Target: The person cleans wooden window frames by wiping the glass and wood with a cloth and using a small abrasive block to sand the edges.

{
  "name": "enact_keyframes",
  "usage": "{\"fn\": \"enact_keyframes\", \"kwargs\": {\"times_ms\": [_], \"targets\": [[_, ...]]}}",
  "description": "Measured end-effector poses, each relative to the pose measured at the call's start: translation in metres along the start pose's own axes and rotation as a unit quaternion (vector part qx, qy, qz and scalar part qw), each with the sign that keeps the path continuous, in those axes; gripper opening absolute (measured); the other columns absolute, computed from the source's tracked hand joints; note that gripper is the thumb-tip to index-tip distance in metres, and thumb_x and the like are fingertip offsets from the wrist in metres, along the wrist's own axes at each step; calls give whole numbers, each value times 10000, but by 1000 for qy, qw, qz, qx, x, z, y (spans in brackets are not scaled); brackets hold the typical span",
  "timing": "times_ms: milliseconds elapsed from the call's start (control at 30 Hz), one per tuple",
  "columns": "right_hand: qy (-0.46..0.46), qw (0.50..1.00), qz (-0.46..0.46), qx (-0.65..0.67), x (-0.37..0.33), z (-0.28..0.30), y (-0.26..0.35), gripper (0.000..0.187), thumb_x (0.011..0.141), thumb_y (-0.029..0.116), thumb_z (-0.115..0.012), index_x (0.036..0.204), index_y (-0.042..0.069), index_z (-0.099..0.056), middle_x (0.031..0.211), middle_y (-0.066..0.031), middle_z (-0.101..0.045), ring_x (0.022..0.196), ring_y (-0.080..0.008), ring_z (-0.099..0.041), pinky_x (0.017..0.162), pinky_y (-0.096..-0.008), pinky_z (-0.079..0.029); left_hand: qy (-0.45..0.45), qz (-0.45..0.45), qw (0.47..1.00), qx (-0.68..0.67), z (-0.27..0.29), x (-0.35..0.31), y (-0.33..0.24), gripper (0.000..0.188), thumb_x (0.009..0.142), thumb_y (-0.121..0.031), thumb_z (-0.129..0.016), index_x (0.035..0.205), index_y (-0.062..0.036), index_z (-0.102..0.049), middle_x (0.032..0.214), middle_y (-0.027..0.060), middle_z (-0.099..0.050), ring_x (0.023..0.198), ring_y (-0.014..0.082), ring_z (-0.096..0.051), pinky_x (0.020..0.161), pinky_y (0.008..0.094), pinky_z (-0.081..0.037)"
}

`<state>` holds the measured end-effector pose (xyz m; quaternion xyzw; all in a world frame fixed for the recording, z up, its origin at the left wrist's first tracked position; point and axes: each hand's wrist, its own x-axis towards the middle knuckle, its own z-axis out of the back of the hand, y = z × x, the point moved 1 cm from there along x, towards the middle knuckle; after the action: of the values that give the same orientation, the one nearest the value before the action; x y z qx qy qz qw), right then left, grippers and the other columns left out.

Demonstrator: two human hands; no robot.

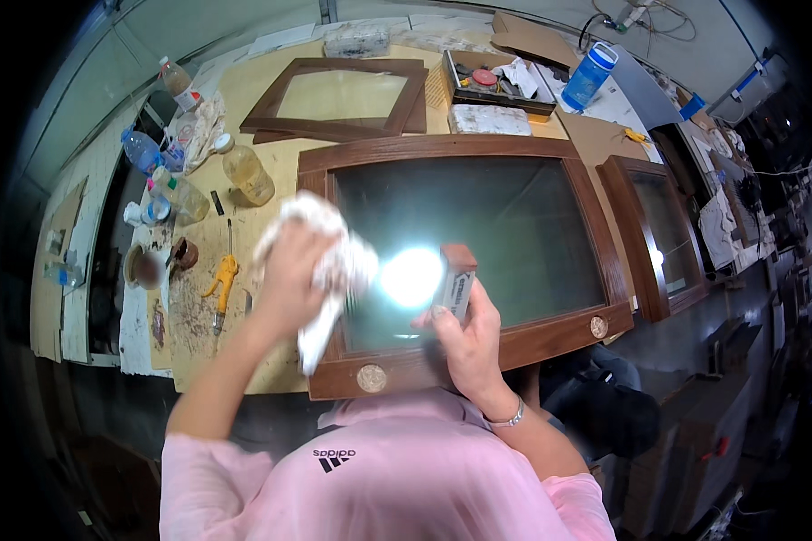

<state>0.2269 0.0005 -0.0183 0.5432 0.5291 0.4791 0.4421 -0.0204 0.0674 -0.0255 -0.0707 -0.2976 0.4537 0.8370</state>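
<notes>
My left hand [290,275] is closed on a crumpled white rag [356,261], over the left side of a brown wooden-framed glass panel [442,147]. One end of the rag hangs down near the frame's lower left; the rag looks slightly blurred. In my right hand [472,343] is a small grey block with a reddish-brown end [457,278], printed on its side and held upright above the glass. A bright glare lies on the glass between both hands. Two round pale discs sit on the frame's near rail, one being this left disc [372,378].
Left on the table are a yellow-handled tool [225,284], a jar of yellowish liquid [247,176] and several bottles. Behind lie another framed panel [334,68], a tray of odds and ends [501,79] and a blue bottle [590,77]. A narrow framed panel [624,225] stands at right.
</notes>
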Motion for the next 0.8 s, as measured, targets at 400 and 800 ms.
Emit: {"fn": "enact_keyframes", "kwargs": {"times_ms": [400,800], "targets": [[9,1000,-9,12,-1,-10,2,178,937,33,-574,1093,-40,-526,940,-97,-627,825,-156,-675,770,-312,-584,-154,187,963,-119,-27,113,144,348,801,-135,-754,1094,14,-639,985,181,-662,898,339,-643,842,430,-499],[-3,1000,-29,-2,-3,-8,4,181,914,0,-566,1085,-55,-537,936,-95,-622,821,-164,-677,756,-323,-595,-72,308,916,-248,4,-10,111,305,832,46,-692,1130,19,-634,1034,63,-700,877,139,-673,771,305,-572]]}}
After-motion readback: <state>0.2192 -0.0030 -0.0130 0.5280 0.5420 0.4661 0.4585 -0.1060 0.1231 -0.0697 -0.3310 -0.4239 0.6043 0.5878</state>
